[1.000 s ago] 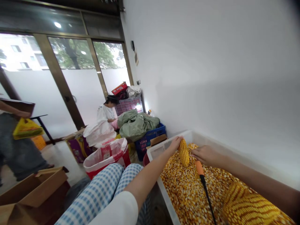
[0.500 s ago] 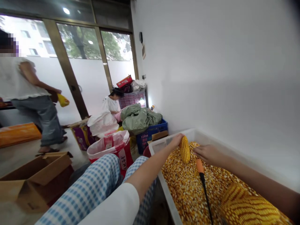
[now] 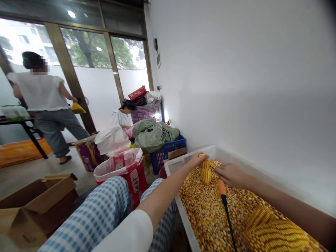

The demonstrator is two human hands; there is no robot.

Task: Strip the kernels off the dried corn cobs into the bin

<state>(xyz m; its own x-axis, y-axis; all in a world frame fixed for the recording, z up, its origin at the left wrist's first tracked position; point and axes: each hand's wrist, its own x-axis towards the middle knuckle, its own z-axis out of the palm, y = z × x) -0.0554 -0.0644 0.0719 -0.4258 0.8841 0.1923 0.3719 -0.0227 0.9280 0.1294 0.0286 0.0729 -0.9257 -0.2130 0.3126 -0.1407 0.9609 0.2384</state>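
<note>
A yellow corn cob point(image 3: 205, 173) stands nearly upright over loose kernels, with my left hand point(image 3: 197, 161) closed around its top. To the right of the cob is my right hand point(image 3: 229, 174), its fingers bent and drawn together; anything between them is too small to make out. Just below those fingers, a tool with an orange and black handle point(image 3: 222, 188) and a long thin dark shaft lies on the corn kernels point(image 3: 207, 213). Several more cobs point(image 3: 275, 232) are piled at the near right, under my right forearm. A white plastic bin point(image 3: 187, 224) contains all of this.
A red and white sack point(image 3: 118, 164) stands by my knees, beside an open cardboard box point(image 3: 39, 206). Behind are a blue crate point(image 3: 168, 150) with green cloth and a seated person point(image 3: 120, 117). Another person point(image 3: 47, 94) walks at the left with a yellow bag. A white wall borders the bin.
The walking person has moved right and away, now showing their back. My left hand has shifted its hold at the cob's top slightly. The view has turned a little left.
</note>
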